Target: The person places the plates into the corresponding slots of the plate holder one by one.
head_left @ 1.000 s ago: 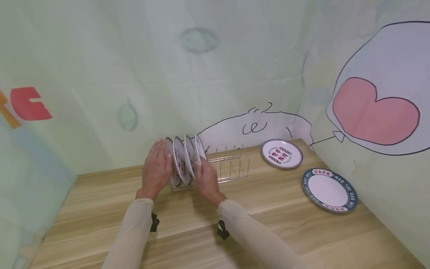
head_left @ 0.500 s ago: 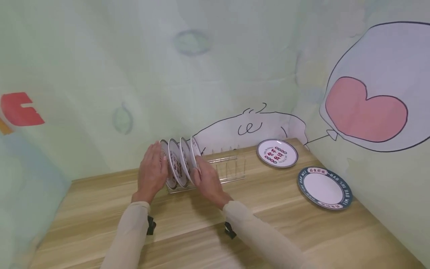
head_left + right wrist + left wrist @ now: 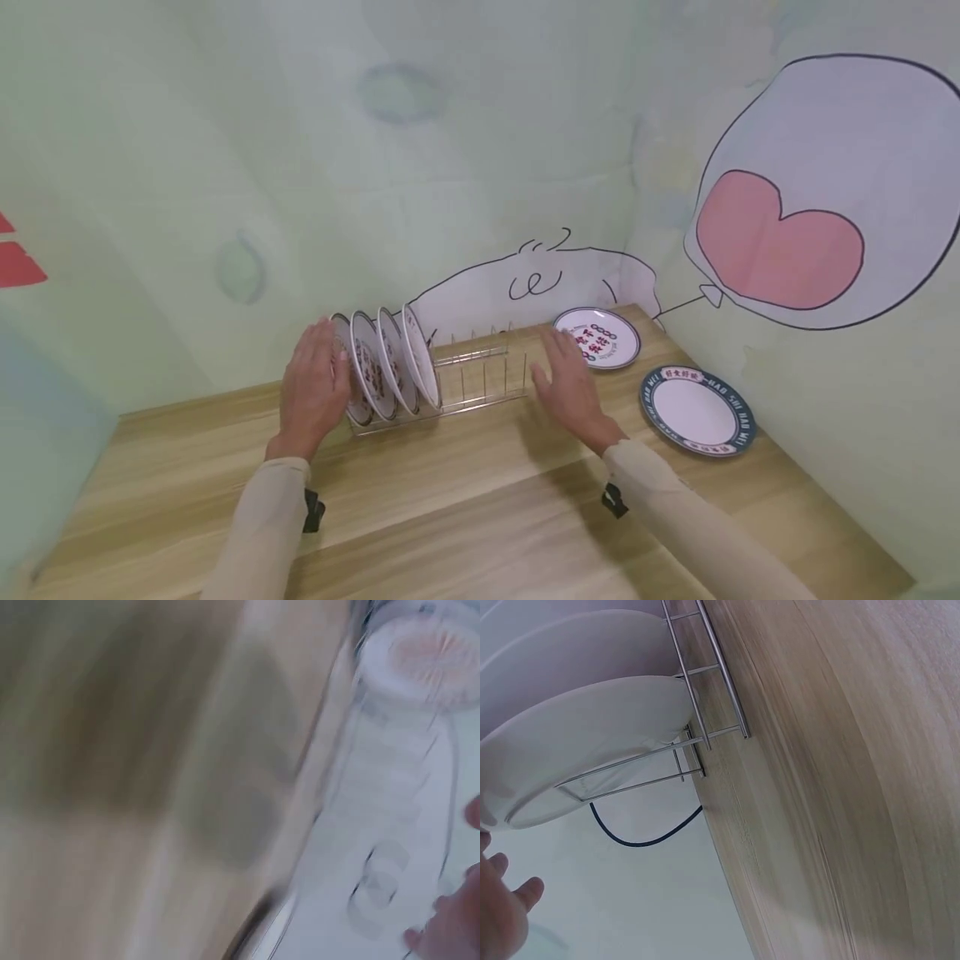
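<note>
Pale green wall at the back, with balloon drawing on its right side and pink heart inside it. Below, in the head view, table with light wood pattern. Near its back edge, wire rack, with four plates in its left part, standing side by side and a little tilted. At the left end of this row, left hand, just beside the outermost plate, fingers straight and close together, thumb in front of the plate; grip flat. Cannot tell from above if touching. Beyond the right end of the rack, over the table, right hand, fingers straight, thumb apart, so rather wide grip. Partly covered by its fingertips, white plate with red print, lying flat; near it, more to the front and right, plate with blue-green rim, also flat. On both arms, light sleeves, with black devices at the wrists.

From the left wrist, pale backs of the plates, slanting between the wires of the rack. At the lower left corner, fingers of the left hand, near the outermost plate; contact again not clear. On the wall behind, dark curved line.

From the right wrist, strong blur. At the right edge, only part of the right hand, before the wall; grip impossible to judge from this side. On the table, soft shadow.
</note>
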Motion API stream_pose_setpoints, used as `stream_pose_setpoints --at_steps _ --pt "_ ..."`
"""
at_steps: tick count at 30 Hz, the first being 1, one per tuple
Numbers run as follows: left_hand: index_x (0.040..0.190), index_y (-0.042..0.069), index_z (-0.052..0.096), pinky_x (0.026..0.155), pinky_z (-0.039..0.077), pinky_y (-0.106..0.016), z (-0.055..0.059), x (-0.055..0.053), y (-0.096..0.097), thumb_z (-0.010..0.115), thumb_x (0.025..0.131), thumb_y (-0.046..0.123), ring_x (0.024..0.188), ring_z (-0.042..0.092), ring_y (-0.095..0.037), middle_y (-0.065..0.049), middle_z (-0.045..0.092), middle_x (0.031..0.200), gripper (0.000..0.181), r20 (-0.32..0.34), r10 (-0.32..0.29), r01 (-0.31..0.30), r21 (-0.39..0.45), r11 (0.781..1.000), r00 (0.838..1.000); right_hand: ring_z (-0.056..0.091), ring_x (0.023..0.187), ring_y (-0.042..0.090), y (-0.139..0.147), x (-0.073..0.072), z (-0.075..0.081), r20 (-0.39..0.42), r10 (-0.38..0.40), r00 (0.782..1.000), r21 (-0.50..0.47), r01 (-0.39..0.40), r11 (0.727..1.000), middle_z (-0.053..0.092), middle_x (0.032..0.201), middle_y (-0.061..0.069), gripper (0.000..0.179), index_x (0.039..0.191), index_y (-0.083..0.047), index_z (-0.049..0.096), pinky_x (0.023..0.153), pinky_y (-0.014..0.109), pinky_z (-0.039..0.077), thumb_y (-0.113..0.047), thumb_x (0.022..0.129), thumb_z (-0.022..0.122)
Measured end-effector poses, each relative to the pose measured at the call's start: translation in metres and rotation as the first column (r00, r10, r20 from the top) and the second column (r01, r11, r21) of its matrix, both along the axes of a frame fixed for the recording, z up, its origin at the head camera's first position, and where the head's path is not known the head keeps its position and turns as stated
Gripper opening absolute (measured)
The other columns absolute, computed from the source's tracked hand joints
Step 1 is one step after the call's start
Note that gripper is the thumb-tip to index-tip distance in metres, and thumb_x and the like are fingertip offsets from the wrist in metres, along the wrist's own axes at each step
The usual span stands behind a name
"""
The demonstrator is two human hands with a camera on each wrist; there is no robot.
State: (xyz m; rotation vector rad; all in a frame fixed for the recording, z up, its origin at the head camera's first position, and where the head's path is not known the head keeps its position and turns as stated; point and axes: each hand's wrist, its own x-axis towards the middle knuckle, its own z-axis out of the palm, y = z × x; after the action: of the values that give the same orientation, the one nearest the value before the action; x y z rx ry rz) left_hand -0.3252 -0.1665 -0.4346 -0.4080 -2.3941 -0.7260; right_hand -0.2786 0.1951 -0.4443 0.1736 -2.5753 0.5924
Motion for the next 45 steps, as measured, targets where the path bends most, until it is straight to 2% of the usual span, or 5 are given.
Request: stream_pose_setpoints --at_steps 3,9,19,30,45 --pt "0.15 -0.004 0.036 0.116 0.031 -0.063 0.001 -0.003 -0.001 0.044 0.103 0.016 0.144 0.034 -0.047 -0.026 0.038 0.156 0.052 -0.02 -0.011 0.011 0.001 1.0 1.0 0.027 0.148 0.048 0.042 0.004 -0.007 0.152 -0.169 0.974 0.166 0.143 0.976 0.031 0.157 0.031 0.064 0.152 0.0 0.034 0.12 0.061 0.026 -0.024 0.097 0.055" --pt "0.151 -0.004 0.035 0.117 0.029 -0.063 0.001 -0.003 -0.001 0.041 0.104 0.019 0.144 0.033 -0.048 -0.026 0.037 0.156 0.052 -0.005 -0.016 0.016 0.0 1.0 1.0 0.012 0.149 0.053 0.108 0.012 -0.032 0.418 -0.351 0.838 0.244 0.269 0.932 0.015 0.159 0.037 0.071 0.154 0.005 0.021 0.117 0.073 0.014 -0.03 0.099 0.047" --pt "0.152 -0.001 0.033 0.118 0.028 -0.063 -0.001 0.001 -0.005 0.042 0.104 0.019 0.145 0.032 -0.047 -0.026 0.036 0.157 0.053 0.009 -0.008 0.008 0.012 1.0 1.0 0.032 0.134 0.06 0.136 0.025 -0.051 0.5 -0.476 0.724 0.288 0.379 0.879 0.033 0.139 0.049 0.078 0.137 0.023 0.033 0.102 0.075 0.036 -0.047 0.103 0.036" --pt "0.154 0.001 0.032 0.12 0.026 -0.061 -0.002 -0.001 -0.002 0.041 0.104 0.021 0.146 0.031 -0.046 -0.025 0.035 0.158 0.054 0.024 -0.027 0.026 0.035 0.999 0.999 0.062 0.093 0.056 0.13 0.025 -0.049 0.469 -0.516 0.717 0.379 0.364 0.851 0.056 0.098 0.047 0.056 0.102 0.027 0.057 0.077 0.064 0.057 -0.027 0.102 0.043" --pt "0.152 -0.001 0.035 0.118 0.027 -0.063 -0.003 -0.001 -0.002 0.042 0.104 0.019 0.146 0.031 -0.047 -0.024 0.036 0.157 0.053 0.022 -0.025 0.024 0.045 0.999 0.999 0.066 0.066 0.038 0.126 0.026 -0.045 0.271 -0.417 0.868 0.609 0.181 0.772 0.066 0.073 0.025 0.019 0.079 0.008 0.066 0.055 0.048 0.058 -0.005 0.09 0.058"
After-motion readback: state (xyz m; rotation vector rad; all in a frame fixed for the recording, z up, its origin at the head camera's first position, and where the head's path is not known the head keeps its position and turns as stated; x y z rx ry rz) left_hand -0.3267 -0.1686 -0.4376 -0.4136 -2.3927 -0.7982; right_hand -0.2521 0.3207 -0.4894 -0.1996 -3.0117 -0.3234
